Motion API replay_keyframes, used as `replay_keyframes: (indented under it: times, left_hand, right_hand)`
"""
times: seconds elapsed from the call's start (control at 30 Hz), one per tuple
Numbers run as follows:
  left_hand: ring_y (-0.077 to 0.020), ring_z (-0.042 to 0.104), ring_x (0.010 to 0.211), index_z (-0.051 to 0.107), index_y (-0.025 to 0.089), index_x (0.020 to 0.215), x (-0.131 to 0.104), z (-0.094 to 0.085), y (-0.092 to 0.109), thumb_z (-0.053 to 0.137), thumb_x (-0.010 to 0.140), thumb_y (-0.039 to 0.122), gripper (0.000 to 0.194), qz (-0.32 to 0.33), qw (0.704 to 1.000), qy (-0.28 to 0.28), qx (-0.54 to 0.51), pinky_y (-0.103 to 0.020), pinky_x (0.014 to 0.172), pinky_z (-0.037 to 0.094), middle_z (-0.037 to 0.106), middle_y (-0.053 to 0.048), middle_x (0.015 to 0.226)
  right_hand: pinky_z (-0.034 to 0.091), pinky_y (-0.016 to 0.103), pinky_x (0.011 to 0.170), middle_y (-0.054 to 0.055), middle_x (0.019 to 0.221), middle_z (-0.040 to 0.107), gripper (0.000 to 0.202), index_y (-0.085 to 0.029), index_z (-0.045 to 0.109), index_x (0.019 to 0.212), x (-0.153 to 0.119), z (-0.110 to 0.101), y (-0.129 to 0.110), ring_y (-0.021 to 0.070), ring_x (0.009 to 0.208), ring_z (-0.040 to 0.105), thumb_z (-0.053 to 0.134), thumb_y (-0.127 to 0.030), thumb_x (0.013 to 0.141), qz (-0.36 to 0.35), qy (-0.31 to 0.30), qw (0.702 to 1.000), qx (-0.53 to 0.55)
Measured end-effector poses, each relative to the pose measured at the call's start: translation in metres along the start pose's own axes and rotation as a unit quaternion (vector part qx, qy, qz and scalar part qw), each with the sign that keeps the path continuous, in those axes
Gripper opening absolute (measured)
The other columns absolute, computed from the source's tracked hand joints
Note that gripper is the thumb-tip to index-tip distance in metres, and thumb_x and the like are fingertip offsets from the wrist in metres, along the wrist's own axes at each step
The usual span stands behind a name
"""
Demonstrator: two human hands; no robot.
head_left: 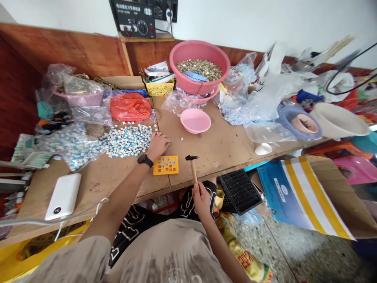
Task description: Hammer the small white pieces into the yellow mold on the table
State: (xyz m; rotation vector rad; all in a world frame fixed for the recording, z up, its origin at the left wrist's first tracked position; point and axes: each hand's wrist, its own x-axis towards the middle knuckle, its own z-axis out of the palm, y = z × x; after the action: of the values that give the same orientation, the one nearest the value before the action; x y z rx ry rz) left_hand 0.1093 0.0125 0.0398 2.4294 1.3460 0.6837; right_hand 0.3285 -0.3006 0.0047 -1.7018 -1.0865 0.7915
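My right hand [201, 198] is wrapped round the wooden handle of a small hammer [193, 169], its dark head raised near the table's front edge. My left hand [159, 145], with a watch on the wrist, lies at the right end of a heap of small blue-and-white pieces [128, 139]. Its fingers are curled together, and whatever they pinch is too small to make out. Just below that hand is a yellow tray [166, 165] with rows of little square slots, some filled with blue-and-white pieces.
A pink bowl [195, 120] stands mid-table, before a large pink basin [200, 59] of small metal-looking pieces. Left are a red plastic bag [130, 106] and a white power bank [63, 196] with cables. A white cup [263, 148] lies near the right edge.
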Motion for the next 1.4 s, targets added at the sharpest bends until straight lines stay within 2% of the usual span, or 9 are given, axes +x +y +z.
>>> replay_keyframes:
  times: [0.17,0.33,0.47,0.53,0.63,0.8,1.03,1.27,1.4]
  left_hand:
    - [-0.0371,0.064,0.117,0.09,0.03,0.096,0.015,0.003,-0.01,0.069,0.101,0.028,0.022,0.007,1.0,-0.002,0.024,-0.063,0.119,0.039,0.084,-0.013,0.107]
    - [-0.0353,0.073,0.114,0.091,0.029,0.109,0.0,-0.001,0.0,0.072,0.101,0.035,0.022,-0.033,0.999,0.029,-0.029,-0.061,0.118,0.047,0.088,-0.01,0.108]
    - [-0.0311,0.075,0.113,0.089,0.029,0.112,-0.048,-0.013,0.011,0.075,0.103,0.042,0.021,-0.066,0.99,0.061,-0.106,-0.052,0.115,0.055,0.088,-0.006,0.11]
    - [-0.0328,0.07,0.127,0.085,0.029,0.107,-0.08,-0.022,0.015,0.077,0.103,0.046,0.019,-0.078,0.987,0.087,-0.107,-0.052,0.12,0.054,0.086,-0.006,0.114]
    - [-0.0324,0.068,0.127,0.082,0.029,0.109,-0.125,-0.032,0.019,0.077,0.105,0.049,0.021,-0.092,0.986,0.085,-0.114,-0.052,0.118,0.055,0.085,-0.006,0.117]
    - [-0.0336,0.066,0.13,0.088,0.032,0.119,-0.167,-0.022,0.022,0.074,0.109,0.044,0.021,-0.091,0.987,0.073,-0.113,-0.055,0.12,0.054,0.086,-0.007,0.122]
    - [-0.035,0.062,0.134,0.093,0.032,0.104,-0.173,0.012,0.032,0.085,0.101,0.043,0.013,-0.198,0.966,0.132,-0.105,-0.059,0.124,0.051,0.082,-0.007,0.131]
    - [-0.0404,0.061,0.136,0.092,0.031,0.106,-0.17,-0.012,0.045,0.077,0.107,0.034,0.015,-0.119,0.992,0.05,0.011,-0.061,0.113,0.051,0.08,-0.01,0.129]
    - [-0.0368,0.063,0.129,0.093,0.03,0.104,-0.166,-0.013,0.041,0.078,0.104,0.03,0.014,-0.107,0.993,0.048,-0.03,-0.057,0.115,0.055,0.08,-0.01,0.128]
  right_hand:
    - [0.049,0.029,0.06,0.003,0.075,0.066,0.064,-0.018,0.08,0.122,-0.006,-0.007,0.012,0.0209,0.065,0.061,0.045,-0.072,0.118,0.01,0.017,1.0,0.004]
    - [0.049,0.029,0.061,0.002,0.078,0.066,0.062,-0.017,0.079,0.124,-0.009,-0.009,0.028,0.0205,0.066,0.061,0.047,-0.07,0.118,0.036,0.007,0.999,0.03]
    - [0.048,0.029,0.06,0.003,0.079,0.067,0.063,-0.017,0.079,0.123,-0.01,-0.009,0.035,0.0207,0.066,0.061,0.048,-0.072,0.117,0.038,0.0,0.999,0.031]
    - [0.048,0.029,0.06,0.003,0.078,0.068,0.065,-0.018,0.079,0.122,-0.011,-0.008,0.037,0.0211,0.066,0.061,0.046,-0.074,0.117,0.035,-0.005,0.999,0.018]
    - [0.049,0.029,0.06,0.003,0.078,0.067,0.067,-0.019,0.079,0.119,-0.011,-0.006,0.036,0.0212,0.066,0.062,0.043,-0.075,0.118,0.035,-0.02,0.999,0.002]
    - [0.047,0.029,0.058,0.003,0.077,0.066,0.068,-0.019,0.078,0.115,-0.011,-0.001,0.027,0.0205,0.064,0.06,0.042,-0.077,0.117,0.031,-0.042,0.999,0.004]
    - [0.046,0.028,0.059,0.001,0.076,0.064,0.069,-0.018,0.079,0.118,-0.012,0.004,0.015,0.0194,0.066,0.059,0.047,-0.08,0.115,0.034,-0.053,0.998,0.014]
    - [0.047,0.029,0.06,0.003,0.077,0.066,0.066,-0.02,0.08,0.117,-0.017,0.005,0.019,0.0206,0.067,0.06,0.05,-0.078,0.115,0.033,-0.049,0.998,0.027]
    - [0.046,0.029,0.06,0.003,0.077,0.065,0.064,-0.02,0.08,0.118,-0.018,0.007,0.017,0.0202,0.066,0.059,0.05,-0.076,0.115,0.03,-0.049,0.998,0.02]
